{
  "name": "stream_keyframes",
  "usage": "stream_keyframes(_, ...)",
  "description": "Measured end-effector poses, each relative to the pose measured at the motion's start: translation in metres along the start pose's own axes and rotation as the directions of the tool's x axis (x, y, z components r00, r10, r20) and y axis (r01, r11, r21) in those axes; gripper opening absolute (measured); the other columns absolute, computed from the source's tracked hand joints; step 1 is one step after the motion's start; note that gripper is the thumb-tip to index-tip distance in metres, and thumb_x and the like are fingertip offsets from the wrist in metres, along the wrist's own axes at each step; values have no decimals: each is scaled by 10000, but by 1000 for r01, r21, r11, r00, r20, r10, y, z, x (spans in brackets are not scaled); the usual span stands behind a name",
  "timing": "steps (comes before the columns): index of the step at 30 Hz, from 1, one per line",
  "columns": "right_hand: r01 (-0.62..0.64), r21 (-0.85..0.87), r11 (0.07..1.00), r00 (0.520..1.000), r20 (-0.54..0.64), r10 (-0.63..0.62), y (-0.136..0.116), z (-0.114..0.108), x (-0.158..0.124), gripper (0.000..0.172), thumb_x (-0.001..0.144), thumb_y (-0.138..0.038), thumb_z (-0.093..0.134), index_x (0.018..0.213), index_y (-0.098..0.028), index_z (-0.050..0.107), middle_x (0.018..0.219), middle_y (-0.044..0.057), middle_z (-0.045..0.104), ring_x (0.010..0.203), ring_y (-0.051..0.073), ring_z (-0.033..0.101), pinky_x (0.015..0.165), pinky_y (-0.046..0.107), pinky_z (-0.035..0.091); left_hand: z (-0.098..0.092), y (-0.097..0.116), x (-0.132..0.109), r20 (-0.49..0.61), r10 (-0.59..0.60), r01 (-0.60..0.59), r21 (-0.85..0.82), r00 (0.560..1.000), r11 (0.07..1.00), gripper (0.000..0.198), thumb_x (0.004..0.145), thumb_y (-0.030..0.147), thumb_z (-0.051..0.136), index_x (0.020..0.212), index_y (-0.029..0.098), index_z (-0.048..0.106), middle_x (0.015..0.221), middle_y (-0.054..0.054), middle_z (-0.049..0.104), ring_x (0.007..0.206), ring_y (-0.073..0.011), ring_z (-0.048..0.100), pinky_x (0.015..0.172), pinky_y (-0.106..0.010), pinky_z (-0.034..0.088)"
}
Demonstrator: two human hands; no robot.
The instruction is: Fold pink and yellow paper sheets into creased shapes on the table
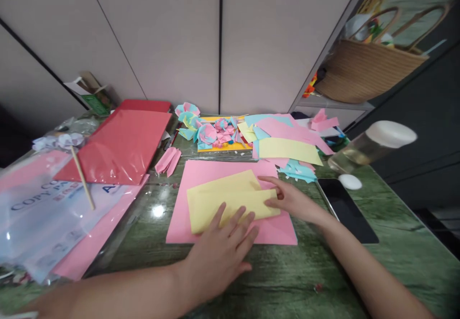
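Note:
A sheet of yellow paper (230,201), folded over on itself with its layers not lined up, lies on a pink sheet of paper (179,213). My left hand (223,247) rests flat along its lower edge, fingers spread, holding nothing. At the paper's right end, my right hand (287,199) has its thumb over the folded layer and its index finger stretched along the far side, so the edge sits between them.
Paper flowers (215,132) and coloured paper scraps (287,139) lie behind the pink sheet. On the right are a phone (347,209), a white-lidded bottle (370,144) and a white cap (350,181). Left are a red packet (122,142) and a plastic copy-paper bag (53,209).

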State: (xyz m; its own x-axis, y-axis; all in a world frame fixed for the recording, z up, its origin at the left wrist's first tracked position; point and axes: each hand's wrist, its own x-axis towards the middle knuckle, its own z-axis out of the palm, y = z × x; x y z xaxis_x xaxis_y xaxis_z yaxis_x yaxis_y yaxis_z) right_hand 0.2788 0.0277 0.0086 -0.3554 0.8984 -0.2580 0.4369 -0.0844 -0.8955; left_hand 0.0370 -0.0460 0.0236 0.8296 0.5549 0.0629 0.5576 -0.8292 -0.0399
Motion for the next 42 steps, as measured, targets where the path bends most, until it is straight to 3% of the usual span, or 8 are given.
stream_keyframes(5, -35, 6, 999, 999, -35, 36, 10, 1, 5, 535, 749, -284, 603, 1264, -251, 464, 974, 30, 614, 702, 143, 554, 591, 267, 467, 25, 0, -18, 29, -22, 22, 0, 999, 1000, 655, 916, 556, 245, 1418, 138, 284, 1506, -87, 244, 1389, -297, 137, 1093, -566, 75)
stream_keyframes(11, -6, -215, 977, 976, -213, -41, 12, 7, 7, 509, 835, -324, 534, 1322, -265, 398, 872, 26, 591, 678, 164, 584, 588, 307, 509, 35, -9, -24, 3, -88, 88, -21, 996, 996, 691, 904, 585, 219, 1409, 123, 311, 1505, -87, 245, 1387, -291, 145, 1096, -513, 106)
stream_keyframes(15, 107, -673, 732, 793, -386, -471, 1, 26, -6, 502, 841, -224, 529, 1328, -281, 422, 1220, 126, 502, 1099, 278, 530, 878, 457, 465, 37, -15, -26, 0, -115, 115, -41, 993, 993, 740, 873, 633, 248, 1408, 126, 319, 1498, -96, 261, 1374, -314, 176, 1075, -495, 165)
stream_keyframes(18, 345, -802, 488, 793, -30, -609, -5, 47, -14, 583, 831, -133, 509, 1382, -258, 364, 1203, 94, 584, 1183, 257, 495, 901, 417, 470, 40, -22, -26, -31, -106, 105, -38, 994, 994, 764, 854, 656, 270, 1396, 122, 346, 1464, -111, 335, 1344, -320, 249, 1061, -464, 200)
stream_keyframes(22, 469, -846, 255, 801, 285, -526, 1, 67, -6, 515, 868, -275, 502, 1362, -163, 407, 1392, 93, 451, 1306, 294, 363, 962, 455, 439, 45, -30, -27, -84, -92, 88, -42, 992, 995, 775, 835, 671, 307, 1348, 103, 423, 1386, -140, 446, 1301, -331, 325, 1060, -447, 214)
stream_keyframes(27, 446, -881, 158, 820, 331, -466, 11, 63, 4, 522, 882, -257, 468, 1384, -154, 370, 1439, 123, 371, 1330, 314, 316, 970, 486, 435, 45, -40, -27, -77, -104, 101, -40, 992, 994, 700, 850, 629, 351, 1337, 134, 441, 1358, -128, 480, 1265, -327, 374, 1055, -461, 200)
stream_keyframes(33, 421, -892, 162, 838, 315, -445, 9, 36, -4, 605, 788, -51, 330, 1378, -177, 386, 1406, 65, 435, 1316, 288, 351, 930, 490, 473, 45, -47, -26, 7, -178, 178, -69, 984, 982, 718, 826, 619, 419, 1404, 201, 331, 1420, -145, 395, 1285, -372, 343, 1016, -566, 244)
stream_keyframes(42, 401, -902, 160, 841, 292, -456, 8, 26, -13, 517, 834, -215, 424, 1350, -230, 430, 1331, 53, 524, 1257, 298, 437, 900, 500, 471, 50, -51, -29, -5, -77, 75, -156, 997, 985, 606, 802, 127, 472, 1393, 192, 354, 1430, -114, 391, 1352, -352, 244, 1070, -609, 187)
